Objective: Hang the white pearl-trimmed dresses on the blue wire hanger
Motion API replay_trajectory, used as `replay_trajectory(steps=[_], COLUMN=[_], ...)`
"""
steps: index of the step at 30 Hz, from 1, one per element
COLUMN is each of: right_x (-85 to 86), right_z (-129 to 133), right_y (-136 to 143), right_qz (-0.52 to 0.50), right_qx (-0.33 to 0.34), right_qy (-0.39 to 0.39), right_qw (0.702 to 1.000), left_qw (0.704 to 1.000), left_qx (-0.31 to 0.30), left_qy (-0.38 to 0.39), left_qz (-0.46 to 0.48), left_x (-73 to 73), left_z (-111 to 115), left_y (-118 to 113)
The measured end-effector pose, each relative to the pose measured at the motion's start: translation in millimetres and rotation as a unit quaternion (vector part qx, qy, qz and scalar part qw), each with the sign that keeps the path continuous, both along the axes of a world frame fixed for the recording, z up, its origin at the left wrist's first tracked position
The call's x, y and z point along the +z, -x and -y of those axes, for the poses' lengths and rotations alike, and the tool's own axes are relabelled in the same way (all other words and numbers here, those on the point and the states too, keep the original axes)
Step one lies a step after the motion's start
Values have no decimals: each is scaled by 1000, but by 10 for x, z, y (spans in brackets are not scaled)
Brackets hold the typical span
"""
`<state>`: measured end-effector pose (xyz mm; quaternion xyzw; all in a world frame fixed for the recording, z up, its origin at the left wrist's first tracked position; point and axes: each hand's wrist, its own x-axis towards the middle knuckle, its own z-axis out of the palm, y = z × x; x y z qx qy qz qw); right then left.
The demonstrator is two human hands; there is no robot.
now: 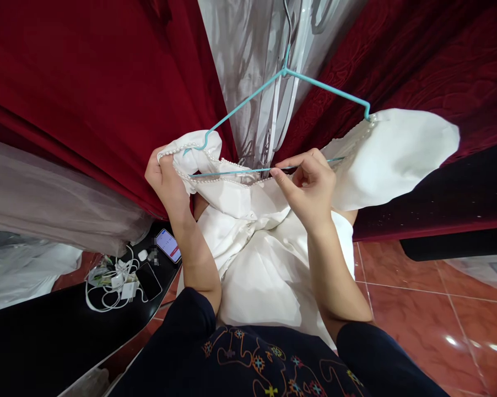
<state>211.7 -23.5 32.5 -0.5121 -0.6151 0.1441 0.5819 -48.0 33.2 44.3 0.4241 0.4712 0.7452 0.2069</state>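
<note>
A white dress point(269, 275) with pearl-beaded edges and puffed sleeves hangs in front of me on a light blue hanger point(248, 102). At the dress's left shoulder, my left hand point(161, 171) is closed around the beaded sleeve edge. Near the middle, my right hand point(308, 179) pinches the hanger's lower bar between thumb and fingers. The right puffed sleeve point(405, 154) hangs from the hanger's right end. Part of the bar passes behind my right hand and into the dress.
Dark red curtains point(87, 82) hang on both sides, with sheer white fabric point(248, 49) between them. To the lower left, a black table point(37, 342) bears a lit phone point(168, 246), a dark phone point(149, 281) and tangled white cables point(108, 298). Reddish floor tiles point(405, 281) show at right.
</note>
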Motion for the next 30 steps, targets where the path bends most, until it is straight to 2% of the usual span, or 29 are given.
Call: replay_trajectory(steps=[4,8,10,12,14,16,18,21,23,27,30], right_x=[14,17,12,4,-4,-8,-11,-18,-29,-56,-52], right_z=[2,-11,-18,-22,-22,-20,-19,-18,-20,-19,25], right_y=[5,-1,4,22,52,92,132,175,190,211,228], right_qz=[7,13,13,6,-4,-16,-24,-33,-37,-35,-33], right_qx=[-9,-11,-16,-14,-2,9,11,6,6,9,12], right_qy=[1,0,4,10,16,16,15,14,11,8,11], right_qw=[1000,1000,1000,1000,1000,1000,1000,999,999,999,999], left_qw=[997,999,1000,997,987,976,976,973,961,959,965], left_qx=[-17,-39,-4,60,121,138,86,-81,-160,-239,-251], left_qy=[17,3,-2,-5,-11,-18,-33,-28,-21,-61,-43], left_qz=[78,2,-17,-42,-101,-165,-197,-215,-223,-143,-66], left_x=[-168,-459,-570,-629,-638,-604,-536,-408,-339,-280,-256], left_z=[-173,-333,-353,-305,-195,-61,64,197,256,348,419], left_y=[60,293,412,480,489,451,379,209,48,-342,-586])
